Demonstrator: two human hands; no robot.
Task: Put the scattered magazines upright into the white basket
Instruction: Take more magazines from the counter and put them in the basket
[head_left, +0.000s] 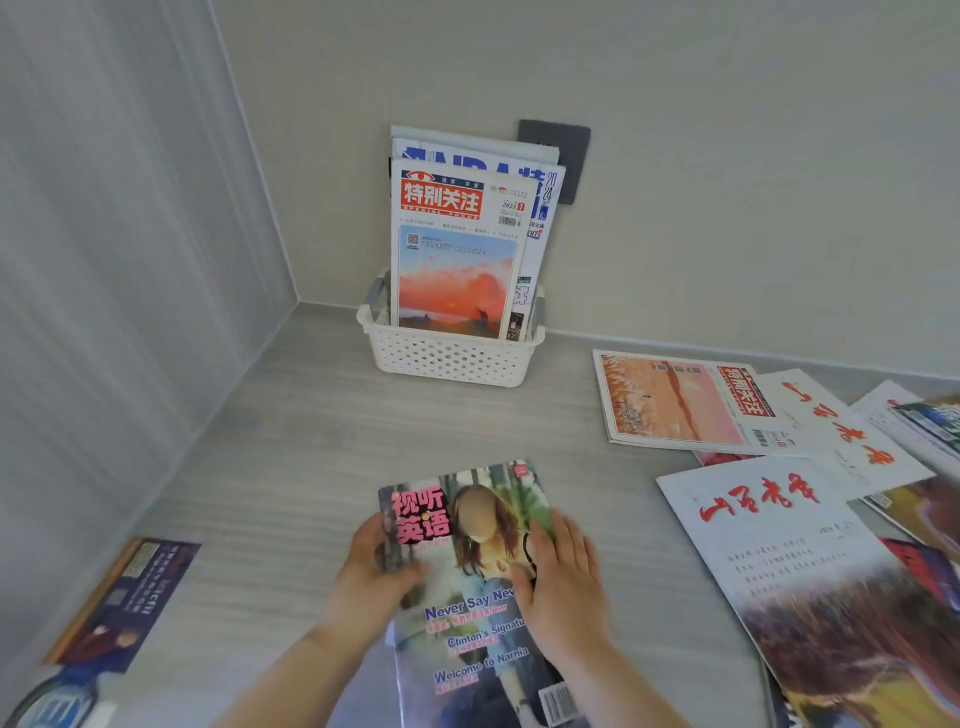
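Note:
A white perforated basket (451, 358) stands against the back wall with several magazines upright in it; the front one (457, 249) has a red title block and a sunset picture. Near me, a magazine with pink characters and a woman on its cover (467, 597) lies in front of the basket. My left hand (371, 566) grips its left edge, thumb on the cover. My right hand (561, 582) lies flat on its right side, fingers spread along the edge.
Several magazines lie scattered at the right: an orange-covered one (675, 405) and a white one with red calligraphy (789, 561) overlap others. A dark blue magazine (124, 597) lies at the lower left by the curtain. A grey wall socket (563, 150) sits behind the basket.

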